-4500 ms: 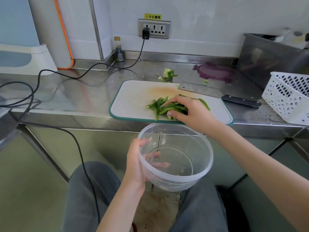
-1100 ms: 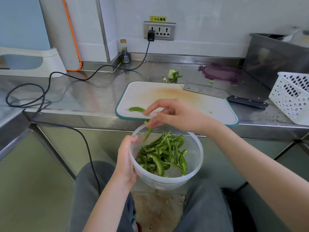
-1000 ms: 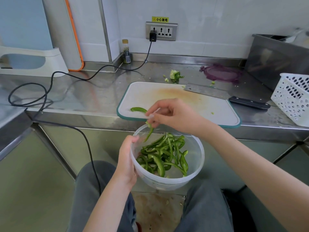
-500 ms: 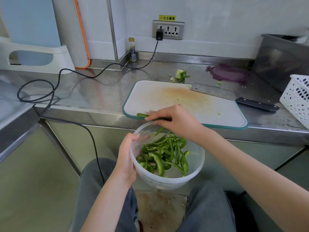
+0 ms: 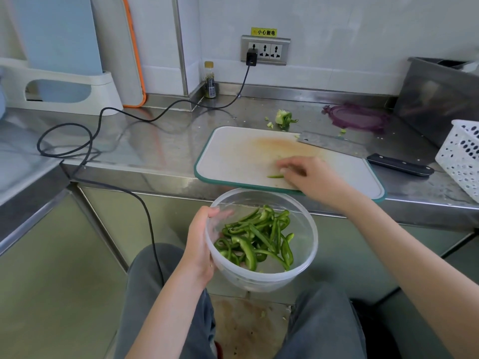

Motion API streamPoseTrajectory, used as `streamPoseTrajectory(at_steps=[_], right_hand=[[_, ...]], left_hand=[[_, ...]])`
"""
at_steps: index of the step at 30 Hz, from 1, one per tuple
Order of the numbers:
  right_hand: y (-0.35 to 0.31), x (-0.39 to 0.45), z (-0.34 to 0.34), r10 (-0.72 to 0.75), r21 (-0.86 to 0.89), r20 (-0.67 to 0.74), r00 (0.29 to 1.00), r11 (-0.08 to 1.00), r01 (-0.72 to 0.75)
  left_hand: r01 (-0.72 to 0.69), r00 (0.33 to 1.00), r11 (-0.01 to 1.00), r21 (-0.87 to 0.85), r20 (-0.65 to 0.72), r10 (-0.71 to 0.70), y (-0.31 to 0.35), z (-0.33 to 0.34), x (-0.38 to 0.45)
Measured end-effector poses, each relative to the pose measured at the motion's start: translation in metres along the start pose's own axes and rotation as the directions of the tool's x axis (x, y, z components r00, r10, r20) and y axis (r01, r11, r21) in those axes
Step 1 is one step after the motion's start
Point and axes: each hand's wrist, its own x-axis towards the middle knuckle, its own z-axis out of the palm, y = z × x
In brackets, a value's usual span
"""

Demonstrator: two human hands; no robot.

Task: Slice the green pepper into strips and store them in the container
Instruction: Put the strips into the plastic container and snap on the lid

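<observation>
White basket (image 5: 464, 156) sits beside purple lid (image 5: 356, 118).

Left hand (image 5: 199, 251) low, fingers curled in a grip; right hand (image 5: 308, 177) forward, palm down, fingers blurred

A stainless steel counter (image 5: 160, 149) carries a white cutting board (image 5: 241, 161) with a green rim at its front edge. A cleaver (image 5: 363, 154) lies half on the board, its black handle on the steel. Behind lie a pepper core (image 5: 283, 117), a purple lid (image 5: 359, 120), a small bottle (image 5: 210, 80), a black cable (image 5: 85, 141) and a white basket (image 5: 464, 156).
</observation>
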Motion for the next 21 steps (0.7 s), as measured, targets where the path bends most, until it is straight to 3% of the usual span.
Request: streamPoseTrajectory(at_steps=[2, 6, 10, 17, 21], right_hand=[[0.0, -0.006, 0.002, -0.022, -0.055, 0.032, 0.999, 0.998, 0.023], [-0.007, -0.018, 0.007, -0.07, -0.025, -0.096, 0.993, 0.997, 0.068], [-0.01, -0.03, 0.01, -0.082, -0.017, -0.096, 0.992, 0.997, 0.081], [-0.018, -0.04, 0.023, -0.169, -0.138, -0.246, 0.954, 0.981, 0.138], [-0.016, -0.039, 0.02, -0.134, -0.006, -0.278, 0.951, 0.99, 0.138]], left_hand=[[0.015, 1.0, 1.0, 0.004, 0.001, -0.015, -0.002, 0.001, 0.0], [0.023, 1.0, 1.0, 0.02, 0.02, -0.023, -0.005, 0.005, -0.003], [0.022, 1.0, 1.0, 0.015, 0.007, -0.022, -0.005, 0.007, -0.003], [0.03, 0.999, 0.999, -0.015, 0.02, -0.03, -0.008, 0.008, -0.004], [0.035, 0.999, 0.999, -0.008, 0.018, -0.035, -0.008, 0.009, -0.005]])
